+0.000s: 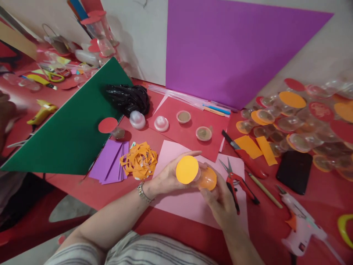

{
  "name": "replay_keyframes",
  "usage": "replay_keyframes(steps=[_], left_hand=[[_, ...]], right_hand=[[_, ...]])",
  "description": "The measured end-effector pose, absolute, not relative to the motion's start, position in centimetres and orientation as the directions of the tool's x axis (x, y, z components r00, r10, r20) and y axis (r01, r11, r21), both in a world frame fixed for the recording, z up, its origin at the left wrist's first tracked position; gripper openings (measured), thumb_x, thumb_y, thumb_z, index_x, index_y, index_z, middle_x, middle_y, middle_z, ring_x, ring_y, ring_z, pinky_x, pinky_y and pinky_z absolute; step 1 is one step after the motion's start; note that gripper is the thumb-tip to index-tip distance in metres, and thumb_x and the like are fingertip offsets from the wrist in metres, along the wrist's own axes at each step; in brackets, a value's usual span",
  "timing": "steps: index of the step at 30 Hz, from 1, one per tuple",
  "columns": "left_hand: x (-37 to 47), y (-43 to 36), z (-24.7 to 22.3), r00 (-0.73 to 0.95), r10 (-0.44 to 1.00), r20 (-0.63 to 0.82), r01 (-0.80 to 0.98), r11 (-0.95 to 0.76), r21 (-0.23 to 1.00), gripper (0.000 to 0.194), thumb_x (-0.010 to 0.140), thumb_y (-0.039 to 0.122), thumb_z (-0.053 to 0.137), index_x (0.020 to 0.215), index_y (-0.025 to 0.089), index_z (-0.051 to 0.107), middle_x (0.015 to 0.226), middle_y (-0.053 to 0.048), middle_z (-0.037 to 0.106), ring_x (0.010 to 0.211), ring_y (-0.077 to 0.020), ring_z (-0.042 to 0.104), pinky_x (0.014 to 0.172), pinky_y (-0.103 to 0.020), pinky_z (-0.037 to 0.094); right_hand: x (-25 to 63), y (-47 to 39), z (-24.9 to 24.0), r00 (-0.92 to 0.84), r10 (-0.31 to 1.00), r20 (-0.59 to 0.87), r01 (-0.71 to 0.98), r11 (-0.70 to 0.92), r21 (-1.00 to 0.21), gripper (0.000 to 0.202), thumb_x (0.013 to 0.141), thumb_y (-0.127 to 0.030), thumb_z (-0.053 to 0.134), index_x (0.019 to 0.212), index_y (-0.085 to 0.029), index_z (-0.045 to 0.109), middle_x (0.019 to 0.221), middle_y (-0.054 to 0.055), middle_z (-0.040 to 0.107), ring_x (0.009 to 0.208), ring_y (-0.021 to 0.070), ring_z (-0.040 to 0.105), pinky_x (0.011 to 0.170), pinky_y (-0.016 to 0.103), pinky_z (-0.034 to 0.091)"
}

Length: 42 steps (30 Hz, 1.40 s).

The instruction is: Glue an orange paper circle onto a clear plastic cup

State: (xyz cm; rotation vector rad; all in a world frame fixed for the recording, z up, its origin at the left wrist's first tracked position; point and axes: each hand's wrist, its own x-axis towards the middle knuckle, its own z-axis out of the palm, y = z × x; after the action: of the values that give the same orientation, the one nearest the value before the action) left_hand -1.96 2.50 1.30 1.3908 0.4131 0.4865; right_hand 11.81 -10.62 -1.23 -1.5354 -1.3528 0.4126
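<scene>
My left hand [168,173] and my right hand [223,208] hold one hourglass [202,172] made of clear plastic cups, tilted above the pink paper. A yellow-orange paper disc [187,169] covers its end by the left fingers. My right fingers curl round the other cup [209,179], which looks orange; whether the cups are firmly joined is unclear. Beyond my hands are two small cups filled with sand [203,133] and two clear, domed plastic pieces [161,123]. Red-handled pliers [237,182] lie open just right of my right hand.
Orange paper scraps [139,160] and purple strips [110,165] lie left. A green board [74,125] leans there beside a black plastic bag [128,98]. To the right are a glue gun [303,221], a black phone [294,172], a cutter [245,154] and several stacked hourglasses [303,141].
</scene>
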Motion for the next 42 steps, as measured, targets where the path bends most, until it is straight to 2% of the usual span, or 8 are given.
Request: replay_keyframes(steps=[7,12,17,20,24,34,39,42], left_hand=[[-1.8,2.1,-0.3,0.819,0.573,0.031,-0.165,0.185,0.969,0.085,0.070,0.035,0.090,0.144,0.023,0.047,0.137,-0.014,0.059,0.129,-0.0305,0.057,0.109,-0.045,0.047],[-1.7,1.9,-1.5,0.780,0.625,0.040,-0.218,0.210,0.953,0.094,0.063,0.041,0.094,0.143,0.028,0.046,0.126,-0.008,0.057,0.121,-0.0268,0.057,0.106,-0.041,0.046],[-1.9,2.0,-1.0,0.762,0.648,0.017,-0.178,0.184,0.967,0.062,0.073,0.032,0.088,0.126,0.024,0.056,0.112,-0.005,0.057,0.107,-0.0206,0.057,0.096,-0.034,0.048],[-2.1,2.1,-0.5,0.772,0.634,0.036,-0.185,0.171,0.968,0.052,0.077,0.025,0.082,0.122,0.024,0.056,0.110,-0.004,0.057,0.102,-0.0189,0.058,0.094,-0.033,0.049],[-2.2,2.4,-0.5,0.785,0.615,0.074,-0.203,0.143,0.969,0.049,0.077,0.023,0.081,0.120,0.024,0.057,0.112,-0.004,0.057,0.100,-0.0178,0.058,0.093,-0.033,0.048],[-2.5,2.9,-0.2,0.798,0.582,0.156,-0.188,-0.004,0.982,0.050,0.079,0.027,0.082,0.123,0.025,0.060,0.121,-0.007,0.058,0.107,-0.0208,0.059,0.098,-0.036,0.049],[-2.3,2.5,-0.6,0.786,0.595,0.171,-0.231,0.026,0.973,0.078,0.075,0.032,0.087,0.142,0.032,0.047,0.123,-0.006,0.056,0.104,-0.0193,0.060,0.096,-0.035,0.051],[-2.3,2.4,-0.6,0.784,0.587,0.203,-0.280,0.042,0.959,0.073,0.076,0.029,0.086,0.139,0.031,0.050,0.110,-0.003,0.059,0.102,-0.0180,0.060,0.096,-0.033,0.050]], right_hand=[[12.2,-10.6,-1.6,0.506,0.788,0.352,0.514,0.052,-0.856,0.040,0.094,-0.033,0.065,0.130,-0.019,0.056,0.116,0.012,0.071,0.101,0.0193,0.073,0.081,0.023,0.061],[12.2,-11.0,-3.6,0.544,0.765,0.345,0.495,0.040,-0.868,0.052,0.088,-0.028,0.071,0.134,-0.019,0.051,0.129,0.018,0.063,0.118,0.0265,0.067,0.093,0.038,0.060],[11.8,-11.5,-4.4,0.506,0.822,0.263,0.439,0.017,-0.898,0.059,0.087,-0.030,0.072,0.139,-0.022,0.046,0.139,0.020,0.054,0.125,0.0317,0.061,0.102,0.053,0.054],[12.0,-11.6,-3.9,0.462,0.854,0.240,0.384,0.051,-0.922,0.068,0.086,-0.035,0.073,0.145,-0.023,0.042,0.143,0.019,0.053,0.130,0.0317,0.057,0.102,0.049,0.055],[12.5,-11.8,-3.1,0.432,0.879,0.204,0.354,0.043,-0.934,0.054,0.089,-0.037,0.069,0.139,-0.023,0.052,0.136,0.017,0.062,0.122,0.0278,0.065,0.096,0.040,0.059],[12.1,-11.5,-2.8,0.461,0.850,0.254,0.338,0.096,-0.936,0.053,0.086,-0.034,0.074,0.133,-0.023,0.052,0.130,0.016,0.064,0.116,0.0254,0.068,0.091,0.036,0.062],[11.7,-11.2,-3.0,0.491,0.806,0.330,0.418,0.114,-0.901,0.056,0.083,-0.027,0.075,0.133,-0.024,0.050,0.128,0.015,0.060,0.120,0.0266,0.063,0.100,0.046,0.057],[11.7,-11.3,-3.1,0.475,0.822,0.316,0.409,0.112,-0.906,0.066,0.083,-0.029,0.076,0.141,-0.024,0.045,0.134,0.016,0.057,0.124,0.0283,0.061,0.104,0.049,0.054]])
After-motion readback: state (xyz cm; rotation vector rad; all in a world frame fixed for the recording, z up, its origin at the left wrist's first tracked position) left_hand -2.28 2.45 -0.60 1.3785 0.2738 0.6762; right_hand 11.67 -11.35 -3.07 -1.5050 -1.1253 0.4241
